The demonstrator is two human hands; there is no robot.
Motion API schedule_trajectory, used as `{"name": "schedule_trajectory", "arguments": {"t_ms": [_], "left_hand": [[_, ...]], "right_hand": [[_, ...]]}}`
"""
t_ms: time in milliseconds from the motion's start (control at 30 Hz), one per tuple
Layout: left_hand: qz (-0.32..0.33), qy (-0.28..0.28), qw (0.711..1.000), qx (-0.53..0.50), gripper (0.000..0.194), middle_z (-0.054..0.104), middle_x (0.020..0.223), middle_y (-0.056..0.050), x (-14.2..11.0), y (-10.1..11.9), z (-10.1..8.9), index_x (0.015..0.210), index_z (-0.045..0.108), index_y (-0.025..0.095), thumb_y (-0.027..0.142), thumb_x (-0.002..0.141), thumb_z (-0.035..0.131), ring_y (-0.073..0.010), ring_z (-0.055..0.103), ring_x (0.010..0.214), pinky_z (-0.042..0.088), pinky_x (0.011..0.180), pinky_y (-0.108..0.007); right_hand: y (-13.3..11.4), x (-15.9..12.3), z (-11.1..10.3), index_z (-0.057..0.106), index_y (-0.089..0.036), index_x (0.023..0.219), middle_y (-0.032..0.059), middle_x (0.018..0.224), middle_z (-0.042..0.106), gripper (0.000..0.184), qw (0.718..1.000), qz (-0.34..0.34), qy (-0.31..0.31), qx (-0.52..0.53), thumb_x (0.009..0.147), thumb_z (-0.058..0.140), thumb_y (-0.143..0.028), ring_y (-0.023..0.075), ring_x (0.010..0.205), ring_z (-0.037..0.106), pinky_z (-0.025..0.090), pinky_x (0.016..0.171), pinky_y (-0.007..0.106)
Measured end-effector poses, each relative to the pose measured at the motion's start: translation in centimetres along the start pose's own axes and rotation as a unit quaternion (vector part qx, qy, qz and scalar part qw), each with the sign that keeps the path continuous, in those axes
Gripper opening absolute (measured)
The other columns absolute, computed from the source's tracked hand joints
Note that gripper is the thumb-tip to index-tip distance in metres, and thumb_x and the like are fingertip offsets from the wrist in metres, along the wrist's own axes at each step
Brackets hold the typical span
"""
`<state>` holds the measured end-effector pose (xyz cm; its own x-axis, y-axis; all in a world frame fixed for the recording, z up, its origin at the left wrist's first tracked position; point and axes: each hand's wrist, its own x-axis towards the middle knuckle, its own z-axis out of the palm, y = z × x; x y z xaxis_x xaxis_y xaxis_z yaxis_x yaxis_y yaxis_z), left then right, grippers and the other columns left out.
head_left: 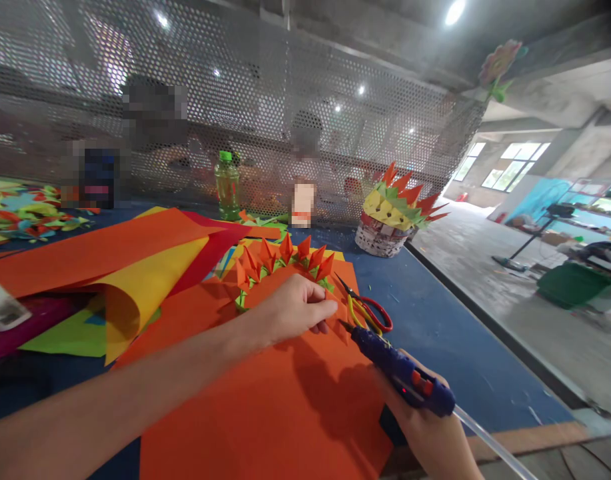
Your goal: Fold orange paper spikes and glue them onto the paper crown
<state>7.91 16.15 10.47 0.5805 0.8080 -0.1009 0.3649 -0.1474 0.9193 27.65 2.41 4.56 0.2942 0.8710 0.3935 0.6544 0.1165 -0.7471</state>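
Six or more orange folded-paper points (pixel 286 248) stand on a green folded band (pixel 241 301) at the centre of the frame, over orange sheets (pixel 225 407) on the desk (pixel 450 313). We judge the curved piece partly built: its far side is assembled, while the near right part is hidden by the left hand (pixel 298 303), so we cannot certify closure. Right of centre, a taller paper basket (pixel 385 213) has further tiers; by comparison, most layers here appear outstanding. We find the left forearm reaching in from the lower left, palm down, fingers curled and thumb near the forefinger; we cannot tell what they pinch. At lower right, the right hand (pixel 430 423) is wrapped around a blue glue gun (pixel 395 367), nozzle towards the left fingertips, beside the scissors (pixel 370 313).
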Motion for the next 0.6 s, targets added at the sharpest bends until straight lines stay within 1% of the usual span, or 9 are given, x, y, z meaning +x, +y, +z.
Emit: {"name": "schedule_trajectory", "arguments": {"t_ms": [100, 267, 367, 433, 600], "left_hand": [[-0.004, 0.000, 1.000, 0.002, 0.029, 0.071, 0.060, -0.001, -0.10, 0.21, -0.05, 0.058, 0.064, 0.020, 0.031, 0.085, 0.062, -0.0141, 0.067, 0.063, 0.046, 0.062, -0.024], [-0.006, -0.009, 1.000, 0.008, 0.030, 0.069, 0.061, 0.001, -0.01, 0.06, -0.03, 0.062, 0.064, 0.018, 0.031, 0.089, 0.066, -0.0135, 0.066, 0.062, 0.048, 0.064, -0.026], [-0.005, -0.013, 1.000, 0.012, 0.032, 0.068, 0.063, 0.002, 0.08, -0.12, 0.02, 0.065, 0.063, 0.017, 0.033, 0.092, 0.068, -0.0130, 0.065, 0.063, 0.050, 0.066, -0.027], [-0.006, -0.011, 1.000, 0.011, 0.033, 0.068, 0.062, 0.003, 0.09, -0.07, 0.01, 0.065, 0.063, 0.017, 0.033, 0.093, 0.067, -0.0127, 0.065, 0.063, 0.050, 0.066, -0.027], [-0.010, 0.002, 1.000, -0.002, 0.030, 0.070, 0.061, 0.001, -0.11, 0.55, -0.26, 0.061, 0.064, 0.018, 0.028, 0.090, 0.063, -0.0131, 0.067, 0.063, 0.047, 0.063, -0.024]], "right_hand": [[0.15, -0.27, 0.27, 0.065, -0.023, 0.061, -0.0022, 0.050, 0.049, 0.036, 1.000, -0.002, 0.004, -0.007, 0.080, 0.068, -0.053, 0.0112, 0.047, 0.043, 0.041, 0.045, 0.022], [0.41, -0.28, 0.19, 0.063, -0.023, 0.059, -0.0023, 0.050, 0.048, 0.039, 1.000, -0.009, -0.016, -0.014, 0.080, 0.067, -0.055, 0.0114, 0.048, 0.044, 0.041, 0.046, 0.022], [0.36, -0.25, 0.06, 0.064, -0.023, 0.062, -0.0017, 0.053, 0.051, 0.039, 1.000, -0.007, -0.017, -0.018, 0.082, 0.065, -0.055, 0.0119, 0.050, 0.047, 0.042, 0.048, 0.021], [0.29, -0.24, 0.02, 0.063, -0.023, 0.061, -0.0020, 0.052, 0.051, 0.039, 1.000, -0.007, -0.016, -0.020, 0.082, 0.066, -0.055, 0.0114, 0.049, 0.046, 0.041, 0.047, 0.021], [0.35, -0.30, 0.16, 0.063, -0.021, 0.063, -0.0037, 0.053, 0.050, 0.039, 1.000, -0.004, -0.007, -0.024, 0.081, 0.068, -0.055, 0.0101, 0.049, 0.045, 0.042, 0.048, 0.020]]}}
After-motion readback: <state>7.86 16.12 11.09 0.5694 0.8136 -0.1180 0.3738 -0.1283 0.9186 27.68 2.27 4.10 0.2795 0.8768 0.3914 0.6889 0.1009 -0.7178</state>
